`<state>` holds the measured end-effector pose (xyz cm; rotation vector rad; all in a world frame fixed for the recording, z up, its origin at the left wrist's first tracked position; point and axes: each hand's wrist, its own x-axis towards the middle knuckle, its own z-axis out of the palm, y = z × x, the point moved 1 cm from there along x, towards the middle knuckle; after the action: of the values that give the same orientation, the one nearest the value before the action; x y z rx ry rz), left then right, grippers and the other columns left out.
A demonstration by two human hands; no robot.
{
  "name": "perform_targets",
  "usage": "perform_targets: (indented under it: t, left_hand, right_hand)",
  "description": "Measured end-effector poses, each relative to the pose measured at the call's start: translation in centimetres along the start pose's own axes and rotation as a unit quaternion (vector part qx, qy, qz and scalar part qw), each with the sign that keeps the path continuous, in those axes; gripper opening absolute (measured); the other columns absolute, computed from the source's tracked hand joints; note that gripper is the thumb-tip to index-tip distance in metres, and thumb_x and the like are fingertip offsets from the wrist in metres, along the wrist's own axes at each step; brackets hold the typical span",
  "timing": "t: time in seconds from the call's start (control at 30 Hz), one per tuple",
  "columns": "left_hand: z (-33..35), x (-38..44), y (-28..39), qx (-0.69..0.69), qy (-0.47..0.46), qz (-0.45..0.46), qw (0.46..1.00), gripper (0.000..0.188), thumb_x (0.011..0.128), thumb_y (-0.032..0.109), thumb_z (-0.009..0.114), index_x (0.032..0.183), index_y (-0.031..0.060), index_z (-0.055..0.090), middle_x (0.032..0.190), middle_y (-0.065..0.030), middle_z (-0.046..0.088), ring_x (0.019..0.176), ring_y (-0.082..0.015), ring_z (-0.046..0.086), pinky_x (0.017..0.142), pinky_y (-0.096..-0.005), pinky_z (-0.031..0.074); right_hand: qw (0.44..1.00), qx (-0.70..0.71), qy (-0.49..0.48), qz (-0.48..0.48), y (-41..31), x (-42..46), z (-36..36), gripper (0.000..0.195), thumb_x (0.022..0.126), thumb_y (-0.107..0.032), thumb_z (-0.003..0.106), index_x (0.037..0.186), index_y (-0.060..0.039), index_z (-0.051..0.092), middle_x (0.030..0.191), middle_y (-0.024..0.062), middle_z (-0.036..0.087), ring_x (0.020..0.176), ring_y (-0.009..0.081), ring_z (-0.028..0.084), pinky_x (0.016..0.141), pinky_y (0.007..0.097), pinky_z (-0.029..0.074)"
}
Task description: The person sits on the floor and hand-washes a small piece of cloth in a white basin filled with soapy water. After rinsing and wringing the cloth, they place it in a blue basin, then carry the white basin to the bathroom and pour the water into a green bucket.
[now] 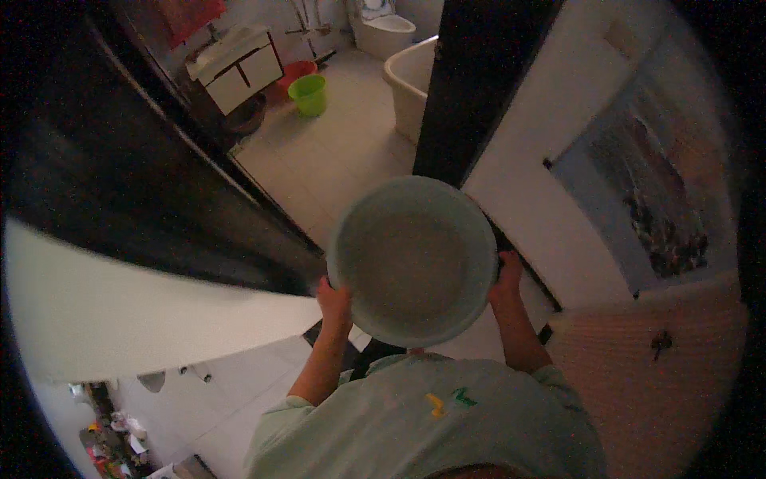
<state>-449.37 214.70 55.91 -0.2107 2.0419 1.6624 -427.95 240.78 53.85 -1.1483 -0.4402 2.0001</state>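
A round, pale green wash basin (413, 263) is held in front of my body, its open top facing up. My left hand (335, 302) grips its rim on the left. On the opposite side my right hand (505, 278) holds the rim too. Most of the fingers are hidden under or behind the basin. The inside looks dim, and I cannot tell whether it contains water. Beyond the basin lies a doorway onto a bathroom's tiled floor (341, 155).
Dark door frames (479, 90) stand at both sides. Inside are a lime green bucket (309, 96), a red basin (296, 72), a vanity cabinet (245, 75), a bathtub (407, 90) and a toilet (386, 33). A picture (652, 179) hangs on the right wall, beside a wooden door (622, 377).
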Motion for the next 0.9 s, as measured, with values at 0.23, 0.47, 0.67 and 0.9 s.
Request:
perform_targets:
  t: [0.23, 0.47, 0.67, 0.9]
  left_hand:
    - [3.8, 9.0, 3.2, -0.058, 0.018, -0.036, 0.997, 0.044, 0.066, 0.002, 0.063, 0.109, -0.0013, 0.053, 0.099, -0.0151, 0.061, 0.087, -0.0252, 0.059, 0.077, -0.0350, 0.048]
    - [4.5, 16.5, 1.2, -0.112, 0.155, -0.059, 0.980, 0.056, 0.065, -0.001, 0.060, 0.119, -0.0015, 0.045, 0.107, -0.0155, 0.057, 0.092, -0.0286, 0.058, 0.081, -0.0378, 0.048]
    - [5.7, 20.5, 6.4, -0.149, 0.228, -0.042, 0.961, 0.057, 0.060, -0.002, 0.056, 0.117, -0.0014, 0.047, 0.101, -0.0125, 0.057, 0.090, -0.0262, 0.057, 0.078, -0.0356, 0.046]
    - [6.6, 30.2, 6.9, -0.144, 0.285, 0.001, 0.948, 0.049, 0.059, -0.002, 0.057, 0.108, -0.0026, 0.051, 0.097, -0.0127, 0.058, 0.085, -0.0256, 0.057, 0.077, -0.0364, 0.046]
  right_hand:
    - [0.999, -0.013, -0.028, 0.030, 1.5, 13.2, 5.6, 0.035, 0.079, -0.021, 0.056, 0.105, 0.0001, 0.054, 0.097, 0.0125, 0.056, 0.091, 0.0312, 0.054, 0.083, 0.0486, 0.045]
    - [0.977, -0.195, -0.082, 0.036, 4.6, 21.4, 16.6, 0.017, 0.080, -0.017, 0.054, 0.093, -0.0053, 0.054, 0.087, 0.0100, 0.053, 0.081, 0.0245, 0.052, 0.075, 0.0434, 0.045]
    - [0.948, -0.288, -0.106, 0.083, 8.4, 27.0, 27.8, 0.013, 0.077, -0.012, 0.053, 0.089, -0.0074, 0.053, 0.081, 0.0073, 0.051, 0.079, 0.0232, 0.050, 0.071, 0.0428, 0.045]
    - [0.914, -0.350, -0.200, 0.035, 15.0, 39.0, 36.1, 0.007, 0.075, -0.012, 0.052, 0.080, -0.0071, 0.050, 0.074, 0.0057, 0.046, 0.073, 0.0193, 0.047, 0.065, 0.0373, 0.043]
